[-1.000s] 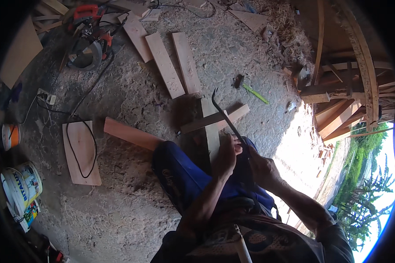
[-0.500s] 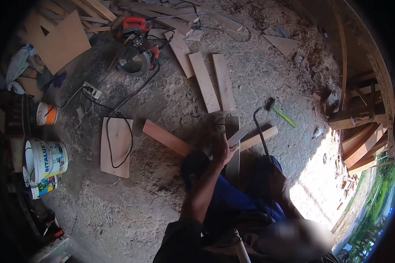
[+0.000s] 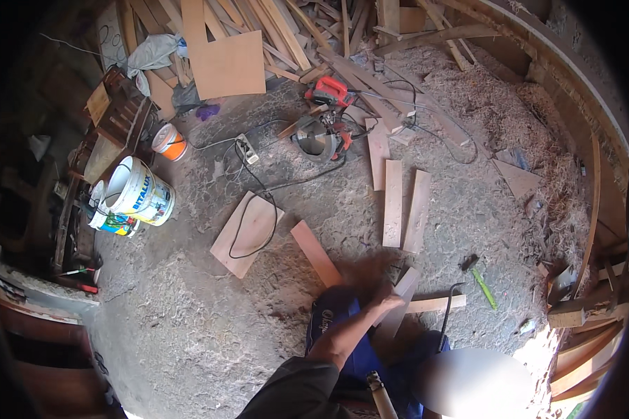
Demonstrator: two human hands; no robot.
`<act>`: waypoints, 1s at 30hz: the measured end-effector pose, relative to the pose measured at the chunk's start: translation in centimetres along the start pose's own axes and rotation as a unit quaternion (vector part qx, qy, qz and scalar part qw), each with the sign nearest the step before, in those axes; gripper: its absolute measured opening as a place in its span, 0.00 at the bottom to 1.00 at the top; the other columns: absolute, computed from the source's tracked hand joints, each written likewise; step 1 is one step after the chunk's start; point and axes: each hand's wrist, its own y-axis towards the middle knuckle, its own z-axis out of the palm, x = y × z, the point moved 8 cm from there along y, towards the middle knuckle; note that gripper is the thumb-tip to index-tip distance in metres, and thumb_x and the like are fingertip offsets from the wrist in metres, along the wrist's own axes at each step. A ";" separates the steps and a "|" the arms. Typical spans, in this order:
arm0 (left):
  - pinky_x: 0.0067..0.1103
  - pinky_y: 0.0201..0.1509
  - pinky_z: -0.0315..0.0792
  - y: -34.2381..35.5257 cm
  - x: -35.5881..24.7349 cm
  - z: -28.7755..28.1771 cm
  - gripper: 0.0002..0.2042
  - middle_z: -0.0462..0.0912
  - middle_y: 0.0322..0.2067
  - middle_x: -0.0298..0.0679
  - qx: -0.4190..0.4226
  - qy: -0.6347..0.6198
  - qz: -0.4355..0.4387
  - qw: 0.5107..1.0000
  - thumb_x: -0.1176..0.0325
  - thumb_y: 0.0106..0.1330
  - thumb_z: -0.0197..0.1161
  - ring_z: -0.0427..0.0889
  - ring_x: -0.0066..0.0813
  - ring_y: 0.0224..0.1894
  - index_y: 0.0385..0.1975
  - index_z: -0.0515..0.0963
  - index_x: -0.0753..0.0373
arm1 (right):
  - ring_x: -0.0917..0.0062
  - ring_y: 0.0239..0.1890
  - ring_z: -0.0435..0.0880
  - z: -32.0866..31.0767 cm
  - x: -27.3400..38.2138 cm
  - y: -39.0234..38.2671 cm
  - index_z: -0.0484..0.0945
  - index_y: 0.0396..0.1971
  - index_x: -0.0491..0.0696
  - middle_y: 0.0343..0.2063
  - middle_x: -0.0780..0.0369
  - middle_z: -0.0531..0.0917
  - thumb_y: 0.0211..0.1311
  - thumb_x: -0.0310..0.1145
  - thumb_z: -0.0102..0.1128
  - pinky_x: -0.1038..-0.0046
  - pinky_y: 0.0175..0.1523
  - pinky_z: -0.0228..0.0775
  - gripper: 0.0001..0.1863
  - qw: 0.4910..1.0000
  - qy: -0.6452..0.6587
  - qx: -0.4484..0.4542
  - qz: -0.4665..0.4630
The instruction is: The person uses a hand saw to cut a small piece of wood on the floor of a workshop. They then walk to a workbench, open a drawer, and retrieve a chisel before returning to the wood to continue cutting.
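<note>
My left arm reaches up from the lower edge, and my left hand (image 3: 387, 300) rests at the side of a grey-brown board (image 3: 401, 304) between my knees. Its fingers are smeared and partly hidden, so their grip does not show. Under that board, a pale wooden strip (image 3: 437, 304) sticks out to the right. A dark bar with a hooked end (image 3: 447, 313) stands beside my right knee. Its lower part disappears toward a blurred pale patch, and my right hand cannot be seen there. A reddish board (image 3: 316, 253) lies just left of my left hand.
Ahead lie two loose boards (image 3: 393, 204) (image 3: 417, 211) and a red circular saw (image 3: 323, 136). A green-handled hammer (image 3: 483, 288) is on the right. Leftward are a cable-draped board (image 3: 248, 234), a power strip (image 3: 247, 149) and white buckets (image 3: 150, 199). Wood shavings (image 3: 538, 153) cover the far right.
The whole view has shifted, so the scene sits farther right and lower. The light piece of wood by my left hand no longer shows, and my right forearm has gone out of sight.
</note>
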 end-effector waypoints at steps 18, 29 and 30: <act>0.36 0.50 0.76 -3.4 -7.6 4.7 0.19 0.82 0.41 0.57 -0.142 0.089 0.087 0.982 0.67 0.58 0.65 0.82 0.51 0.44 0.47 0.75 0.70 | 0.68 0.36 0.81 -0.7 -2.2 1.6 0.73 0.54 0.29 0.37 0.48 0.84 0.70 0.43 0.53 0.69 0.42 0.74 0.28 0.985 0.167 -0.040 0.031; 0.42 0.48 0.77 -3.8 -8.4 -0.1 0.34 0.78 0.45 0.62 -0.024 0.159 0.204 0.966 0.55 0.60 0.68 0.81 0.57 0.45 0.58 0.62 0.72 | 0.65 0.39 0.84 -4.2 3.6 -1.5 0.72 0.58 0.37 0.39 0.49 0.84 0.67 0.34 0.55 0.66 0.44 0.74 0.23 0.999 0.023 -0.034 0.027; 0.41 0.49 0.76 -3.2 -7.6 -0.4 0.30 0.77 0.46 0.59 0.008 0.161 0.175 0.971 0.57 0.59 0.67 0.81 0.56 0.45 0.56 0.65 0.69 | 0.62 0.41 0.85 -4.2 4.2 -2.1 0.71 0.59 0.37 0.40 0.48 0.84 0.66 0.33 0.55 0.65 0.45 0.75 0.24 0.999 0.012 -0.031 0.008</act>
